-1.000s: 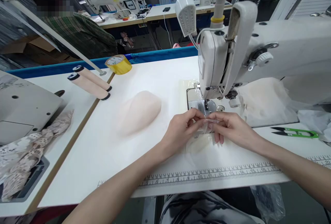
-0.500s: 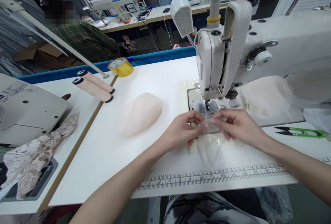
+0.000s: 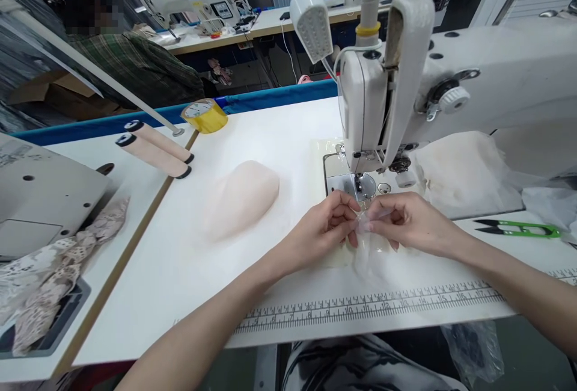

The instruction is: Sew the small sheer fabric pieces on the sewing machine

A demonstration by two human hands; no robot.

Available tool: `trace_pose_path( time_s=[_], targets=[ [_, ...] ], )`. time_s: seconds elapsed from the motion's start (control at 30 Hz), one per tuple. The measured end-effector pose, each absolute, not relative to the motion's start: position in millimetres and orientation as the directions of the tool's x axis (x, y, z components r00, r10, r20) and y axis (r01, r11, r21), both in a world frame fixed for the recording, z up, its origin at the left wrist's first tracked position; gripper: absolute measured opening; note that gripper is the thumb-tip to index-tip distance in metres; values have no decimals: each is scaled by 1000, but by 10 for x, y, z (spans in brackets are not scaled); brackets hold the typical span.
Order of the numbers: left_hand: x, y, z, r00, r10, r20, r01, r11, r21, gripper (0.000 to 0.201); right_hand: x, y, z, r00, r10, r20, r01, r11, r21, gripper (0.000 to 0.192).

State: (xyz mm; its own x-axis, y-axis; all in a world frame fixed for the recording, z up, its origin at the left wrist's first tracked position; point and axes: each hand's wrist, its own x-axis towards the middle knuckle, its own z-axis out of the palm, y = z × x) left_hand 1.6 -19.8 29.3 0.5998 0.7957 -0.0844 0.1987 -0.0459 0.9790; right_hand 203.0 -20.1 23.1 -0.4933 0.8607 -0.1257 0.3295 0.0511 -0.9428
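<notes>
Just in front of the sewing machine's needle plate, both hands pinch a piece of thin sheer fabric. My left hand grips its top edge from the left, thumb against fingers. From the right, my right hand pinches the same edge, the fingertips of both hands almost touching. The lower part of the sheer piece hangs loosely over the white tabletop. To the left of my hands lies a pale beige moulded cup, apart from them.
Green thread snips and a pile of pale sheer fabric lie right. Left are two beige thread spools, yellow tape and lace. A ruler strip runs along the front edge. A person sits beyond.
My hands have drawn closer together, bunching the sheer fabric's top edge that was stretched between them. The view has shifted slightly; the cup and tools lie as before.
</notes>
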Motion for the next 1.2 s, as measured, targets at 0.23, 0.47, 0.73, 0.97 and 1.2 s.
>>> trace_pose_path(
  time_s=[0.23,0.47,0.73,0.97,1.2],
  targets=[
    [96,-331,323,411,912,-17,568,-242,787,49,1915,-252,134,-350,935,-58,378,85,-922,20],
    [26,-254,288,398,909,-127,418,-56,907,12,1913,-268,144,-358,931,-66,381,82,-921,18],
    [17,-257,291,422,907,1,331,-155,931,9,2001,-263,181,-334,940,77,384,210,-899,10],
    [19,-318,171,425,769,478,560,-638,529,8,2017,-307,90,-418,839,348,410,516,-752,15],
    [16,-308,144,437,684,584,546,-718,432,7,2023,-301,47,-480,761,436,404,633,-661,15]
  ],
)
